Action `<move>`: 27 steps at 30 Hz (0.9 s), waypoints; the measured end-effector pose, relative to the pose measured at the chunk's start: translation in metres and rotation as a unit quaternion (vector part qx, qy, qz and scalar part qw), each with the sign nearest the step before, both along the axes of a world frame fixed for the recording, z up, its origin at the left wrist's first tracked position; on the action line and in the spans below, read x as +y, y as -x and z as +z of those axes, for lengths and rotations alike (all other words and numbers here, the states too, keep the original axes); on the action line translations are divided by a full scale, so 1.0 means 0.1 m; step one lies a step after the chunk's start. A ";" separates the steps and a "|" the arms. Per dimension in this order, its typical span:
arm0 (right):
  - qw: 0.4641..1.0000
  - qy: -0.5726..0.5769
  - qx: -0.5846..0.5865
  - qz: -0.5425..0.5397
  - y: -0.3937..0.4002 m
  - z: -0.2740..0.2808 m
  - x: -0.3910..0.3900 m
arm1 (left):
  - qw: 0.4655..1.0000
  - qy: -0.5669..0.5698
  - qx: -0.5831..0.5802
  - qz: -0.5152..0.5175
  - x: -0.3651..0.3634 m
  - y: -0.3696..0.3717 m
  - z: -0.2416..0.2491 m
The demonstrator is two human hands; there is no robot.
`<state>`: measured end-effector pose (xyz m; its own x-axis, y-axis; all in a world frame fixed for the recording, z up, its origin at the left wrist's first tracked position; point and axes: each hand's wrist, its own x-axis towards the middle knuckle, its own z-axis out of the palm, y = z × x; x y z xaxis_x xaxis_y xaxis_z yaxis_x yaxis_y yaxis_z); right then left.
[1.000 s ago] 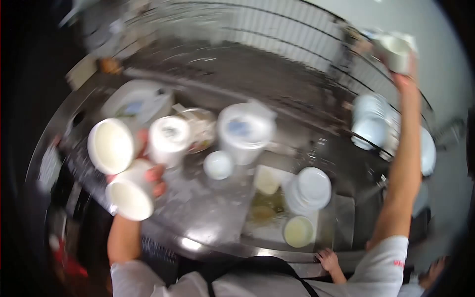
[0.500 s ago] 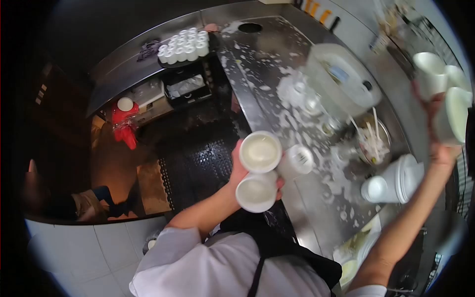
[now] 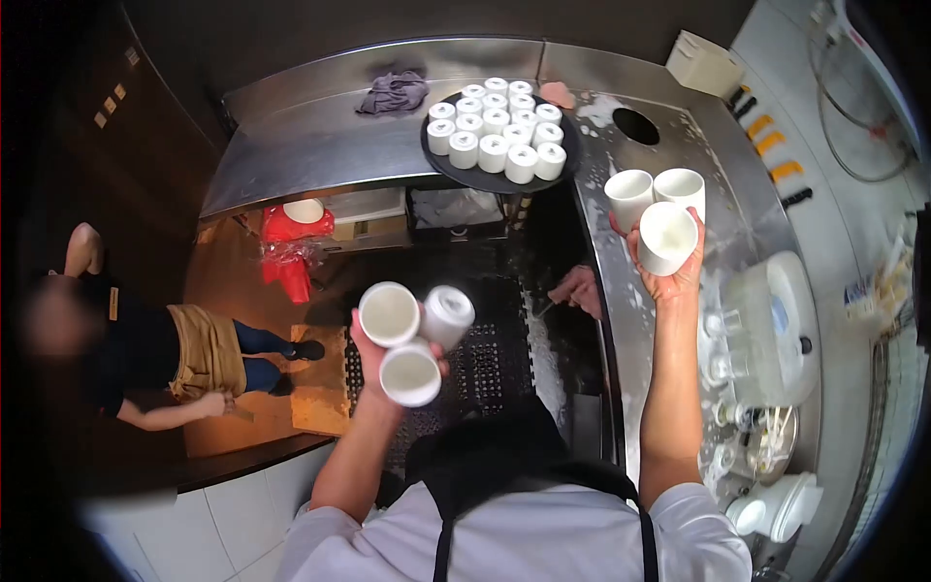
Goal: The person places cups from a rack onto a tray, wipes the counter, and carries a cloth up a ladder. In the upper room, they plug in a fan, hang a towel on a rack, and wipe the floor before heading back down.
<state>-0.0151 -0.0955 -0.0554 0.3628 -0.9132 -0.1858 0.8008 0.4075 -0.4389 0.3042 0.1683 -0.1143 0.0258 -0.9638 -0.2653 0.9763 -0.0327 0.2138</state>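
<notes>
At nine o'clock a co-worker [image 3: 165, 354] stands on the lower floor, well apart from me. My left hand [image 3: 373, 354] is clamped around three white cups [image 3: 412, 339] bunched together, two mouths up toward me and one tipped on its side, held over the black floor mat [image 3: 485, 359]. At twelve o'clock the round dark tray [image 3: 567, 160] sits on the steel counter [image 3: 310, 145], already carrying many white cups upside down in rows [image 3: 497, 126]; I judge the loading well along, with the six cups in my hands still to go. A grey rag [image 3: 393, 92] lies at the tray's ten o'clock. My right hand [image 3: 669, 276], fingers wrapped tight, grips three more cups [image 3: 658, 209] above the wet side counter [image 3: 621, 320], near the round hole [image 3: 636, 126] at one o'clock. At three o'clock a plastic tub [image 3: 776, 320] and stacked dishes crowd that counter, so the free room looks to me to be the bare steel left of the tray and the gap over the mat between my arms
</notes>
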 end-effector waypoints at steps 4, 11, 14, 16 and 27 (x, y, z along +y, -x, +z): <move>1.000 0.011 0.029 0.005 -0.49 0.03 -0.59 | 0.997 0.048 -0.029 0.045 -0.94 -0.71 -0.03; 0.998 0.027 0.038 -0.035 -0.66 -0.57 -1.91 | 0.969 0.244 -0.002 -0.041 -2.80 -1.75 0.03; 1.000 0.015 -0.002 -0.026 -0.78 -0.54 -2.34 | 0.989 0.139 -0.048 -0.030 -3.61 -2.28 0.13; 0.999 -0.017 0.008 -0.050 -0.82 -0.56 -2.61 | 0.996 0.058 -0.053 -0.030 -4.18 -2.57 0.24; 0.980 -0.069 0.082 -0.166 -1.19 -0.64 -2.73 | 0.954 -0.072 -0.025 -0.290 -5.88 -3.07 -0.70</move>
